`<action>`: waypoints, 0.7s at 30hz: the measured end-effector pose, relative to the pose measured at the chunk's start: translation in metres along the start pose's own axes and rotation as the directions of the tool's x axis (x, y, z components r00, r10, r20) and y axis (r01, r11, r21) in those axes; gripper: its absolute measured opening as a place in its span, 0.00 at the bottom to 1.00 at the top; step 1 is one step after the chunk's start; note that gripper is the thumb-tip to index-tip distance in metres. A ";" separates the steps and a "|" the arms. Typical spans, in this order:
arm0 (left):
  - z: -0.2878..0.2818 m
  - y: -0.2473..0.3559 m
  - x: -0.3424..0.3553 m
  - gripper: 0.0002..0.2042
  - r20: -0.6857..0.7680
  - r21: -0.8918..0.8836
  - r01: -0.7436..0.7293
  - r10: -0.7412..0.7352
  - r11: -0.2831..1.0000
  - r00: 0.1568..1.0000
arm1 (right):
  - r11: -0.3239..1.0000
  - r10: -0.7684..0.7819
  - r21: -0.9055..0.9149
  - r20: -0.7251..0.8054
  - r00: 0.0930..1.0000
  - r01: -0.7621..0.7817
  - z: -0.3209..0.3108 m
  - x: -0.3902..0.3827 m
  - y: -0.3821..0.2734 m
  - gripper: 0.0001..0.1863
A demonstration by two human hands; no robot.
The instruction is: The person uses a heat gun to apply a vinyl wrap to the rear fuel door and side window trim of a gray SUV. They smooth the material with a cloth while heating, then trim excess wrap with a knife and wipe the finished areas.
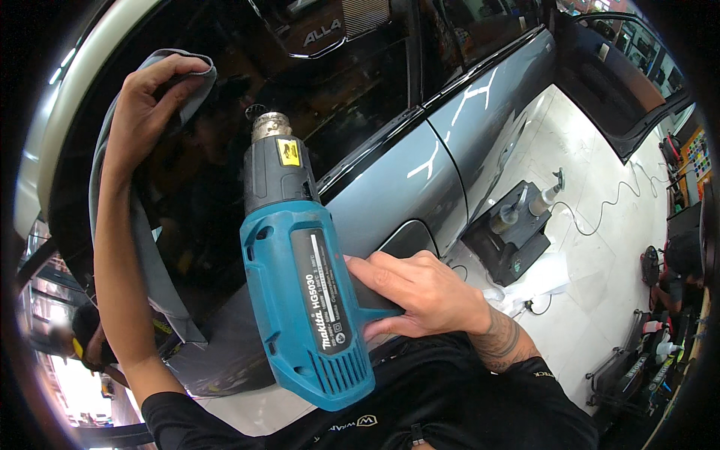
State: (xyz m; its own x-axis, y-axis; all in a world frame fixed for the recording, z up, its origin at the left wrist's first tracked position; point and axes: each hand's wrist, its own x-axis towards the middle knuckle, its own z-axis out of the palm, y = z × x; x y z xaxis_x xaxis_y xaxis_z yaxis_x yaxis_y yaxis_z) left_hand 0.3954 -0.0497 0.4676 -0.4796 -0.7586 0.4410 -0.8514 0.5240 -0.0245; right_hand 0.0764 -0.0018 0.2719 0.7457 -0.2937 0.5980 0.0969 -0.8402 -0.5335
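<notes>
A teal and black heat gun (274, 232) is in my right hand (427, 292), whose fingers wrap round its handle. Its metal nozzle points up toward the dark glass (217, 180) of a car. My left hand (146, 105) is up at the upper left, fingers curled over a folded grey cloth (198, 86). The cloth is against or very near the glass and hangs down behind my forearm. Between my left fingers and the nozzle there is a small gap. The trigger of the heat gun is hidden by my right hand.
Beside the glass runs the car's glossy grey side (397, 180) with a fuel flap (411, 238). On the tiled floor stand a black caddy (499, 251) with spray bottles and a trailing cable (600, 221). An open dark car door (611, 82) juts in at upper right; a person crouches at far right.
</notes>
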 end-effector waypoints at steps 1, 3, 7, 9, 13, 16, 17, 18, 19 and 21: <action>0.002 0.000 0.002 0.09 0.006 0.018 -0.020 0.020 1.000 1.000 | 1.000 -0.006 -0.005 -0.003 1.000 0.006 -0.001 0.000 0.002 0.42; 0.008 0.002 0.009 0.09 0.016 0.025 -0.061 0.061 0.998 0.998 | 1.000 0.009 0.022 -0.025 1.000 -0.009 -0.002 -0.003 0.008 0.42; 0.020 0.011 0.024 0.10 0.036 0.004 -0.111 0.111 0.994 0.993 | 0.999 0.031 0.046 -0.055 0.998 -0.029 -0.008 -0.008 0.017 0.40; 0.026 0.014 0.026 0.11 0.033 -0.005 -0.133 0.133 0.991 0.991 | 0.994 0.061 0.097 -0.041 0.997 -0.057 -0.011 -0.008 0.017 0.38; 0.043 0.017 0.032 0.11 0.036 0.025 -0.147 0.146 0.989 0.989 | 0.968 0.074 0.247 -0.091 0.993 -0.049 -0.013 -0.020 0.024 0.37; 0.056 0.021 0.040 0.13 0.086 -0.003 -0.179 0.179 0.984 0.980 | 0.958 0.091 0.283 -0.156 0.983 -0.044 -0.015 -0.041 0.033 0.38; 0.058 0.022 0.045 0.13 0.105 0.015 -0.204 0.201 0.979 0.974 | 0.949 0.169 0.283 -0.095 0.981 -0.136 -0.019 -0.054 0.033 0.37; 0.059 0.022 0.048 0.13 0.124 0.033 -0.227 0.221 0.973 0.967 | 0.953 0.189 0.261 -0.116 0.975 -0.154 -0.021 -0.066 0.033 0.37; 0.061 0.022 0.052 0.13 0.144 0.049 -0.251 0.242 0.967 0.960 | 0.956 0.209 0.239 -0.139 0.968 -0.172 -0.023 -0.077 0.033 0.37; 0.059 0.019 0.061 0.14 0.223 0.120 -0.260 0.229 0.958 0.947 | 0.964 0.231 0.182 -0.214 0.949 -0.194 -0.027 -0.096 0.032 0.36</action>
State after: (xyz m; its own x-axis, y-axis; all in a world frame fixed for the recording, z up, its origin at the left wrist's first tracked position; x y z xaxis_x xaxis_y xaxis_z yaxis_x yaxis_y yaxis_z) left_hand 0.3377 -0.1086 0.4406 -0.6971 -0.6850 0.2116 -0.7163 0.6528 -0.2464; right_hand -0.0100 -0.0124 0.2135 0.5891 -0.5707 0.5721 0.0683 -0.6702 -0.7390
